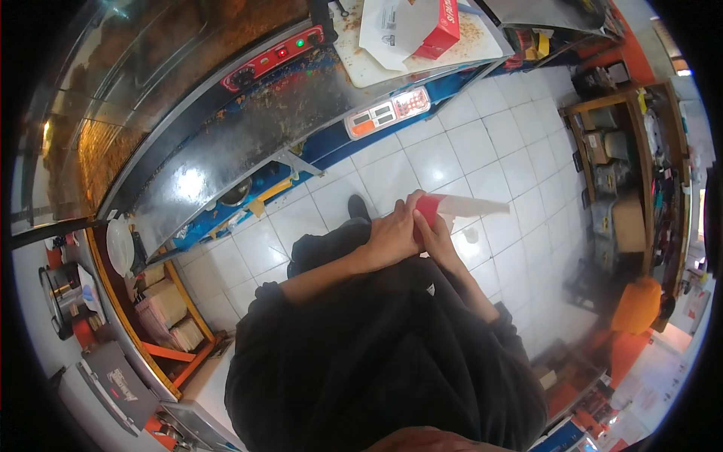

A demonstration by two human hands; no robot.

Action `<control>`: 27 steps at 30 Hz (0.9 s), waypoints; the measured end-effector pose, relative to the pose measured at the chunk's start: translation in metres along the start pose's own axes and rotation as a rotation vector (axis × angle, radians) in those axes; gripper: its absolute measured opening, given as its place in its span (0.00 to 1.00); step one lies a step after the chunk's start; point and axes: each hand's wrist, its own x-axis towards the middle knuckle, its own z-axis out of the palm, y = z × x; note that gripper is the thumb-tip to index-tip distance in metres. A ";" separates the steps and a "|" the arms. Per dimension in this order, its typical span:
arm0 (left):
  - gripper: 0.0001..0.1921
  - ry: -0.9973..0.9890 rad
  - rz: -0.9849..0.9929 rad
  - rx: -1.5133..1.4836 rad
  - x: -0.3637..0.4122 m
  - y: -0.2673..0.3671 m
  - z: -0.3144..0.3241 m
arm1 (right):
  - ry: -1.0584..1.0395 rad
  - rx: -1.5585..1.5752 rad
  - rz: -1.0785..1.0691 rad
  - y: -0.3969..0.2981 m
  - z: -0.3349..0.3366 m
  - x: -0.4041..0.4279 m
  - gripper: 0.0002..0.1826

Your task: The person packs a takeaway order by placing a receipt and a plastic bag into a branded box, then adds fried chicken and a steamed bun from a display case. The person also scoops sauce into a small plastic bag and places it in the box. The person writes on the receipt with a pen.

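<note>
My left hand [392, 234] and my right hand [439, 240] meet in front of my body, both gripping a red and white cardboard box [429, 212]. The box's pale flap sticks out to the right, past my fingers. Its shape is partly covered by my hands, so I cannot tell how far it is folded. At the top, an open red and white cardboard box [440, 37] sits on a white cutting board [367, 68] strewn with crumbs.
A greasy metal counter [254, 130] runs along a lit glass display cabinet [113, 113]. Below its edge is a digital scale [388, 114]. Wooden shelves [638, 169] with containers stand at right. A wooden rack [164, 316] holds stacked papery items at left. White floor tiles [429, 158] lie between.
</note>
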 end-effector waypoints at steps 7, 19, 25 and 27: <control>0.37 -0.010 0.468 0.037 -0.007 -0.027 -0.041 | -0.473 -0.136 0.033 -0.045 -0.039 -0.003 0.17; 0.20 -0.233 0.465 -0.579 0.039 -0.028 0.000 | -0.260 -0.277 -0.149 -0.041 -0.032 -0.017 0.16; 0.36 0.389 0.518 -0.066 0.157 0.017 -0.082 | 0.095 -0.500 -0.393 -0.049 -0.090 0.019 0.12; 0.39 0.759 0.533 -0.158 0.217 0.047 -0.130 | 0.207 -0.521 -0.303 -0.081 -0.122 0.051 0.12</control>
